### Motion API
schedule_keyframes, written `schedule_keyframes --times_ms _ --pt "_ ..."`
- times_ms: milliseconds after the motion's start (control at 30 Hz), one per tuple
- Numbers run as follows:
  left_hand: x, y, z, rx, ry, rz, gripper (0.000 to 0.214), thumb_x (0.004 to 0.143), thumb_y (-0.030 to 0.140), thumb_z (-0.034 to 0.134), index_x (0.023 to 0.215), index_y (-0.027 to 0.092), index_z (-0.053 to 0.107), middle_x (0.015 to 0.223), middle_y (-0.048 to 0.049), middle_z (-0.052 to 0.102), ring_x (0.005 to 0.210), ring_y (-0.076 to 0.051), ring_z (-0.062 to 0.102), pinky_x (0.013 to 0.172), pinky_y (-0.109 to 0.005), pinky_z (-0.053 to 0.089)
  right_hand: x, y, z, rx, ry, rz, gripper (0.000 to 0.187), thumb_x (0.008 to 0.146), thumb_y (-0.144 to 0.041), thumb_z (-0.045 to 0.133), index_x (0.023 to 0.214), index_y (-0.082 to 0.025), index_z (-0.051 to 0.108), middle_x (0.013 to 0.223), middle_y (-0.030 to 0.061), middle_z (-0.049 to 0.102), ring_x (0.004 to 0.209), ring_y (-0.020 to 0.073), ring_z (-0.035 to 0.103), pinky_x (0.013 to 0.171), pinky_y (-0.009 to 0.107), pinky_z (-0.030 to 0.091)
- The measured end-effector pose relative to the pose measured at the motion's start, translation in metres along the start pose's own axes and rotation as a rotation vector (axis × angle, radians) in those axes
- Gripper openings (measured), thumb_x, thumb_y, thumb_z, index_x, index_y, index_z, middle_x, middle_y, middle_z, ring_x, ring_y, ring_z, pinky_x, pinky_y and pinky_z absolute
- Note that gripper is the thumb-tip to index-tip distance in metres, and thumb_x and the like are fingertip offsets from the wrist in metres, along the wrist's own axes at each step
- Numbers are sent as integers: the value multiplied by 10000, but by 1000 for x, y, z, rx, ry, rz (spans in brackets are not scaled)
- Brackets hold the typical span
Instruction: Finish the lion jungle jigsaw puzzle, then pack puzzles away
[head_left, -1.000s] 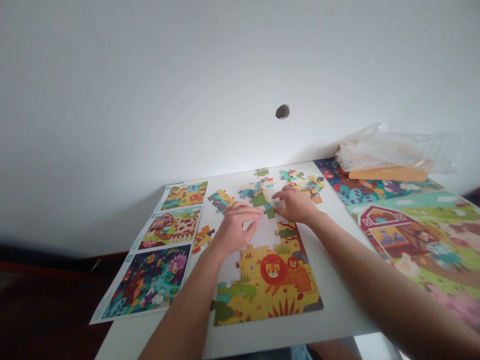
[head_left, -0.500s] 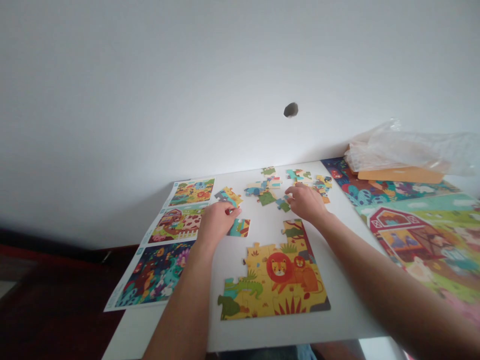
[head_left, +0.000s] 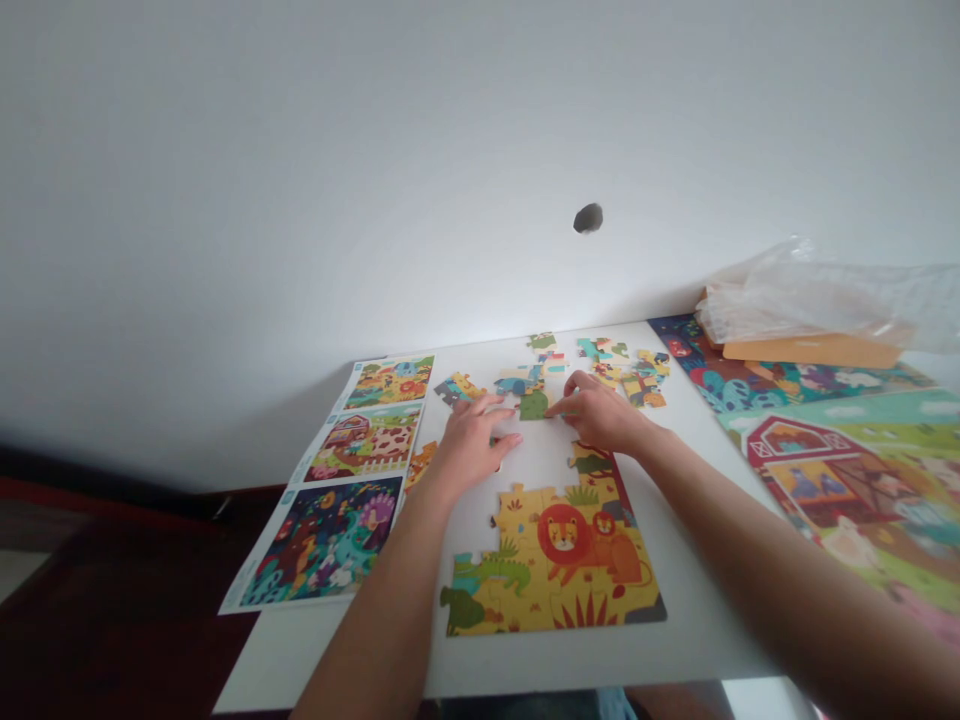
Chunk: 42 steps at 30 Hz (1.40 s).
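A partly joined jigsaw puzzle (head_left: 559, 560) with two lions and a crocodile lies on the white table in front of me. My left hand (head_left: 476, 440) is beyond its upper left corner, fingers spread, over a loose piece that it mostly covers. My right hand (head_left: 604, 412) has its thumb and fingers closed at the right edge of a green puzzle piece (head_left: 534, 404). Near my left fingertips lies a yellow and grey piece (head_left: 459, 386). A blue elephant piece (head_left: 517, 380) is just behind the green one.
Several loose pieces (head_left: 651, 375) lie along the back right. On the left is a sheet of three printed pictures (head_left: 330, 510). A farm picture (head_left: 862, 480) covers the right side, with an orange board (head_left: 814, 350) and clear plastic bag (head_left: 802, 300) behind. The wall (head_left: 450, 200) rises beyond the table.
My left hand has moved right and its fingers have spread. The right hand has shifted left to the green piece, which now sits straighter. An orange piece shows left of my left wrist.
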<state>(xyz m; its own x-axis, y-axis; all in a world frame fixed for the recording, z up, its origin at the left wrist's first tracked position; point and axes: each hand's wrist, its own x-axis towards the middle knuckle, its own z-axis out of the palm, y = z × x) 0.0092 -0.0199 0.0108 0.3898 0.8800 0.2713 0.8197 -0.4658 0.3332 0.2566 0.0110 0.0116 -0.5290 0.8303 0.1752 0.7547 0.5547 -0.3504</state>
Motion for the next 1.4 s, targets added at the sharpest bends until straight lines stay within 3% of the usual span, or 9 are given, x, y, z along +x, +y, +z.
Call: schedule_keyframes --times_ms 133,333,467,567,667,800,900,1133,1400 --pt "2 7 5 -34 -60 113 342 877 355 630 1198 245 675 1368 -60 591 1212 -264 521 1052 -445 365 0 7 -3 -20 5 52 375 848 -146 616 1174 -304 713 1098 82 549 969 194 591 891 298 448" --pt "1 16 5 -42 -87 156 301 902 366 593 1144 225 704 1244 -73 621 1136 -266 525 1044 -451 367 0 6 -5 -114 110 301 298 900 -218 564 1169 -224 692 1077 113 579 923 217 623 823 293 453" --pt "0 22 5 -69 -78 202 280 906 338 583 1130 232 715 1147 -73 619 1090 -255 520 1037 -444 384 2 1 -2 -33 79 253 282 863 -350 654 1112 -232 718 1044 92 597 912 208 620 841 288 451" --pt "0 23 5 -88 -79 217 272 923 304 551 1128 223 710 1107 -70 632 1059 -243 527 1012 -431 408 2 4 -2 -6 59 253 231 854 -313 667 1064 -255 747 1022 86 597 906 203 620 838 284 448" --pt "1 21 7 -68 -47 179 289 928 284 529 1168 228 681 1190 -66 626 1113 -255 514 1035 -455 391 2 7 -3 -11 74 267 208 885 -269 614 1019 -273 772 1012 88 598 901 205 623 848 294 446" --pt "1 17 13 -30 -21 100 446 899 297 565 1338 218 551 1354 -65 566 1221 -288 452 1067 -483 364 2 1 2 6 122 182 297 876 -400 636 1110 -251 744 1020 93 597 911 209 625 864 293 452" --pt "1 16 16 -13 -56 81 517 893 333 572 1389 211 493 1407 -59 534 1250 -297 430 1069 -478 363 3 -3 5 14 80 142 355 834 -433 688 1149 -274 725 1015 92 590 935 216 621 872 294 453" --pt "0 15 14 62 -83 -54 589 855 458 612 1393 241 508 1491 -63 452 1280 -360 380 1031 -537 366 2 16 -11 -31 -4 275 291 836 -320 685 1123 -322 733 1042 98 577 960 235 606 890 331 439" --pt "-3 41 1 -48 -182 207 345 856 439 643 1185 347 692 1494 39 457 1329 -327 321 1122 -519 285 -2 29 -19 -105 17 246 337 824 -267 663 1155 -290 724 1057 103 589 998 251 595 889 333 428"
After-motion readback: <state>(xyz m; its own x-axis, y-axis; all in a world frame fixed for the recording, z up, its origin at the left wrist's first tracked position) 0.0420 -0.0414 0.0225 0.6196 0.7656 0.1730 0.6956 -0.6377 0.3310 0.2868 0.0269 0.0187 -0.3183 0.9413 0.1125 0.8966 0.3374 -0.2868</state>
